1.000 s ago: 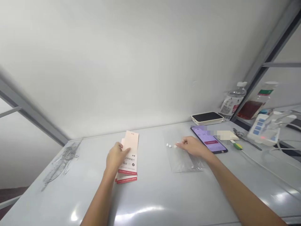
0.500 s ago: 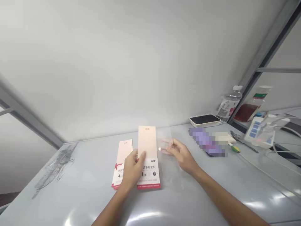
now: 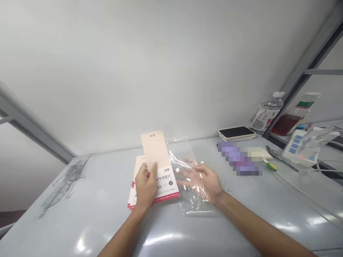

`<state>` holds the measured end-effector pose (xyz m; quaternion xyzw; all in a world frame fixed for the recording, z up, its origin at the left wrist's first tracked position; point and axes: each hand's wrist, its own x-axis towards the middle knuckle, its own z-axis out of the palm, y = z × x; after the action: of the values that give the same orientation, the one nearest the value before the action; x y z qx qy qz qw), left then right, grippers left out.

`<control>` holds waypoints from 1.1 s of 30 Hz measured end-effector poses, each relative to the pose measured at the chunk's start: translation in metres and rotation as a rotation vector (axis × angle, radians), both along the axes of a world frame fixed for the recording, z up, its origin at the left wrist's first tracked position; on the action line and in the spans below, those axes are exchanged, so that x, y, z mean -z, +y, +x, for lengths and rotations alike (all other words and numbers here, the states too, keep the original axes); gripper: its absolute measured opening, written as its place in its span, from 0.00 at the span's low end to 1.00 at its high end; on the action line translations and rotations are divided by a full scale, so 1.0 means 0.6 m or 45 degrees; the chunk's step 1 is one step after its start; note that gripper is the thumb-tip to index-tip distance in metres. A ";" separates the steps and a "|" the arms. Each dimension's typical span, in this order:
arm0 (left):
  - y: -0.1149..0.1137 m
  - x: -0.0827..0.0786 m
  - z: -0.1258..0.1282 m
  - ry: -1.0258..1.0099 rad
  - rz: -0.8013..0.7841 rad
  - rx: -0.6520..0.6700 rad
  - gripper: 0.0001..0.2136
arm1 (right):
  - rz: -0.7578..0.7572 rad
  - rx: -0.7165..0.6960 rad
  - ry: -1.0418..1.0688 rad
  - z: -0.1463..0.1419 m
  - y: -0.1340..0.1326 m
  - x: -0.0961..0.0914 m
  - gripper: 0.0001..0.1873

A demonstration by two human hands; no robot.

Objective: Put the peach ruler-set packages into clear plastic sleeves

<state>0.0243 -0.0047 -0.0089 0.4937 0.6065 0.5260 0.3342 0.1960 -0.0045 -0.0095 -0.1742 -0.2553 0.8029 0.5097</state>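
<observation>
Pink card [image 3: 154,150] is pinched in the left grip [image 3: 146,185]; a clear plastic bag [image 3: 191,201] is touched by the half-open right grip [image 3: 205,182].

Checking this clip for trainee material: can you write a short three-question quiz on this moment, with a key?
1. Which hand holds the upper cream packet? A: left hand. B: right hand.
2. True or false: the right hand shows through the clear plastic bag.
3. Fill in the word: the lower edge of the upper cream packet has a ___ band.

Key: 1 A; 2 true; 3 red.
</observation>
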 end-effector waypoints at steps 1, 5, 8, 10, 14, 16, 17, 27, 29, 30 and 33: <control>0.000 -0.001 -0.001 -0.021 0.007 0.003 0.16 | -0.014 0.004 -0.013 -0.001 -0.001 0.000 0.14; 0.001 -0.001 -0.004 -0.103 0.011 0.014 0.16 | -0.020 0.013 -0.151 -0.004 -0.005 0.006 0.28; 0.001 0.000 -0.003 -0.117 -0.009 0.015 0.17 | -0.028 0.008 -0.162 -0.006 -0.005 0.007 0.30; 0.001 0.000 -0.004 -0.128 0.003 0.010 0.16 | -0.035 -0.017 -0.133 -0.007 -0.005 0.006 0.29; 0.005 -0.002 -0.014 -0.049 0.069 -0.105 0.15 | -0.057 -0.058 -0.092 -0.006 -0.003 0.005 0.28; 0.007 -0.004 -0.020 0.041 0.110 -0.210 0.14 | -0.063 -0.082 -0.083 -0.005 -0.002 0.007 0.28; 0.008 -0.005 -0.022 0.079 0.128 -0.253 0.15 | -0.060 -0.091 -0.077 -0.004 -0.002 0.008 0.28; 0.004 -0.005 -0.012 0.010 0.107 -0.211 0.15 | -0.054 -0.123 -0.125 -0.007 -0.008 0.011 0.27; 0.000 0.000 -0.006 -0.072 0.064 -0.114 0.15 | -0.060 -0.096 -0.141 -0.009 -0.008 0.011 0.27; -0.002 0.002 -0.002 -0.113 0.050 -0.063 0.15 | -0.059 -0.073 -0.142 -0.009 -0.008 0.012 0.27; -0.009 0.005 0.005 -0.181 0.027 0.092 0.16 | -0.033 0.004 -0.144 -0.008 -0.005 0.012 0.26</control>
<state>0.0274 -0.0100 -0.0119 0.4801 0.5573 0.5540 0.3900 0.1912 -0.0076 -0.0168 -0.2261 -0.2731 0.7942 0.4935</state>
